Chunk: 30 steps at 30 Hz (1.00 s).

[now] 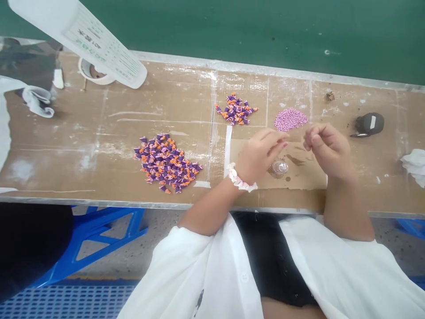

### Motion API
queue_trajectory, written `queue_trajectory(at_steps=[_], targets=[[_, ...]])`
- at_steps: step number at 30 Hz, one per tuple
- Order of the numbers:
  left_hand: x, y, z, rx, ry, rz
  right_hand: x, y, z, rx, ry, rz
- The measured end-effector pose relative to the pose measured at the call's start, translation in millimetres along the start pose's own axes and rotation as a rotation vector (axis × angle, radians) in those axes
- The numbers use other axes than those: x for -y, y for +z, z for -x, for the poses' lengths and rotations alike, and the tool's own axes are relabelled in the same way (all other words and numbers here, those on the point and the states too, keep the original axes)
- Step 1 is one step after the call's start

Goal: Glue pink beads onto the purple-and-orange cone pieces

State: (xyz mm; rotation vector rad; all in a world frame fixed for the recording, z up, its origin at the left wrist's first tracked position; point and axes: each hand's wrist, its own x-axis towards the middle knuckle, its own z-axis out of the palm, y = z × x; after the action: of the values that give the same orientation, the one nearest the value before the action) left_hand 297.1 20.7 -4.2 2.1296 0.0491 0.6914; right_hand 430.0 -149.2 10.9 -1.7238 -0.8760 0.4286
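Note:
My left hand (260, 153), with a white and pink scrunchie (241, 180) on its wrist, is held over the cardboard with thumb and fingers pinched together. Whatever lies between those fingertips is too small to make out. To its right, my right hand (327, 148) has its fingers curled in a pinch, and its contents cannot be seen. A gap separates the hands. Just beyond them lies a heap of tiny pink-purple pieces (290, 119). Below the gap, a small clear round dish (279, 167) rests on a cardboard sheet (305, 179).
Small purple and orange cone-shaped pieces form a large pile (168, 164) and a smaller pile (235, 110) on the left. A white labelled bottle (99, 46) overlaps a tape roll (96, 73). A dark round object (372, 123) sits at right, near white crumpled paper (415, 166).

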Motion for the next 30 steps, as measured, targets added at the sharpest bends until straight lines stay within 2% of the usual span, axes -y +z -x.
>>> queue_trajectory(at_steps=[3, 8, 15, 19, 23, 25, 27, 30], targets=[[-6.9, 6.8, 3.5, -0.032, 0.116, 0.099, 21.0, 14.4, 10.5, 0.131, 0.080, -0.210], [-9.9, 11.4, 6.3, -0.123, 0.229, 0.159, 30.4, 21.3, 17.4, 0.228, 0.133, -0.236], [-8.3, 8.7, 6.1, -0.156, 0.336, 0.042, 36.5, 20.6, 17.7, 0.194, 0.111, -0.209], [-7.0, 8.9, 6.4, -0.113, 0.387, -0.114, 37.1, 24.3, 19.1, 0.123, 0.158, -0.250], [-7.2, 11.5, 7.0, -0.164, 0.447, -0.173, 37.1, 29.4, 21.0, 0.072, 0.194, -0.330], [-9.3, 12.3, 7.1, -0.157, 0.362, -0.086, 37.7, 32.3, 22.1, 0.057, 0.201, -0.358], [-12.2, 12.0, 7.0, -0.100, 0.189, 0.109, 38.3, 35.1, 23.5, 0.008, 0.156, -0.335], [-16.2, 10.7, 6.8, 0.017, -0.085, 0.508, 38.3, 38.7, 26.2, -0.128, -0.040, -0.166]])
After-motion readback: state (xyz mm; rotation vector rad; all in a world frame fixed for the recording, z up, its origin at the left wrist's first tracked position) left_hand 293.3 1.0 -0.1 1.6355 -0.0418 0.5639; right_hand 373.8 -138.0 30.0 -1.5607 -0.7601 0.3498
